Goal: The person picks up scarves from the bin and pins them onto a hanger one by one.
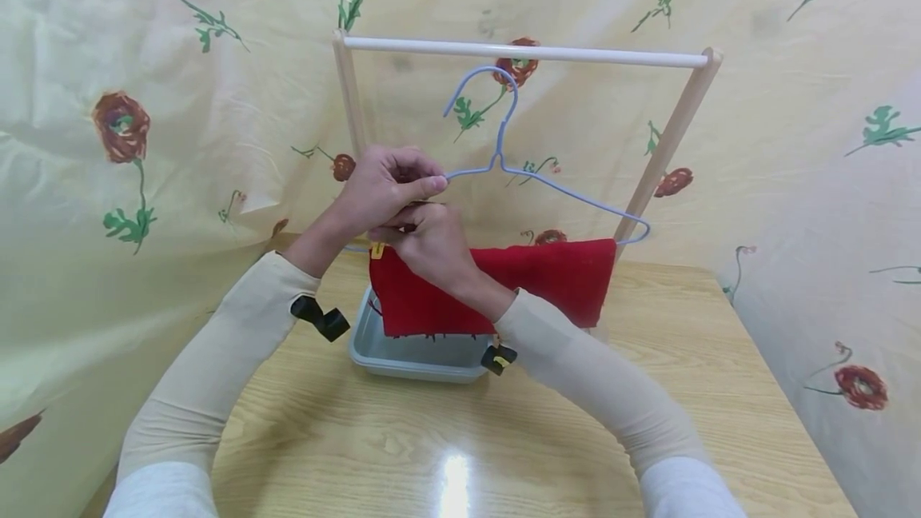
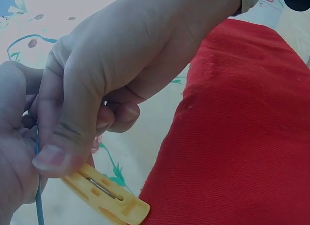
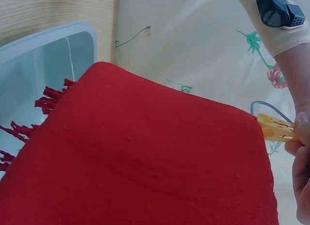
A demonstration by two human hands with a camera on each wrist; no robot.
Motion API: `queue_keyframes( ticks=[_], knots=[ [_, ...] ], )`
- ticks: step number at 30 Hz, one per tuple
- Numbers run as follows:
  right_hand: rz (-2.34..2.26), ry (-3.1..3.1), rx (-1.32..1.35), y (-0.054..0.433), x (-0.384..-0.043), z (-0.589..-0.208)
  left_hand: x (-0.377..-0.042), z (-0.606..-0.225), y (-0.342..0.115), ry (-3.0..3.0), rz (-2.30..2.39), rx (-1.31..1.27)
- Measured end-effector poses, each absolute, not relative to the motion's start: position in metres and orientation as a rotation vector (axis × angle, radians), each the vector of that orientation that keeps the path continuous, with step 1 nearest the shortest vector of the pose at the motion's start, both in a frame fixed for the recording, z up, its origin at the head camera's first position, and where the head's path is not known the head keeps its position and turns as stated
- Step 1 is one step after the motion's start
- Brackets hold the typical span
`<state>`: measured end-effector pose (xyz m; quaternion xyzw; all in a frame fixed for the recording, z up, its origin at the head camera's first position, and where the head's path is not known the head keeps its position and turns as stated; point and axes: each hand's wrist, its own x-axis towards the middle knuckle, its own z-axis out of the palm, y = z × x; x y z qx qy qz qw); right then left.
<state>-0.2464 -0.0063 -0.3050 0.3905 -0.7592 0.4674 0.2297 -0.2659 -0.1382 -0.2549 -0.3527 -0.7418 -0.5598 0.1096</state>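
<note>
A blue wire hanger (image 1: 576, 195) is held up in front of the rack, and my left hand (image 1: 381, 186) pinches its left shoulder. From the hanger's lower bar hangs a red fringed cloth (image 1: 550, 274). My right hand (image 1: 435, 245) crosses below the left one and pinches a yellow clothespin (image 2: 109, 195) between thumb and fingers. In the right wrist view the tip of this clothespin (image 3: 276, 128) meets the cloth's upper corner, beside the hanger's looped end. How firmly it bites the cloth cannot be told.
Behind stands a rack with a white top rail (image 1: 525, 52) and wooden posts (image 1: 669, 138). Under the cloth, a pale blue-grey basin (image 1: 417, 372) sits on the wooden table (image 1: 345, 438). Flowered fabric (image 1: 237, 86) hangs around the back and sides.
</note>
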Motion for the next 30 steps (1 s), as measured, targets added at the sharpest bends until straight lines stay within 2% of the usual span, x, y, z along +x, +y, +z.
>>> queue_keyframes(
  ticks=[13,30],
  knots=[
    [1.157,-2.163,1.099,-0.003,-0.245,-0.308,-0.263,-0.257,-0.141,-2.208,-1.662,-1.06],
    [1.224,-2.133,1.089,-0.004,-0.241,-0.312,-0.262,-0.257,-0.148,-2.247,-1.645,-1.07]
  ],
)
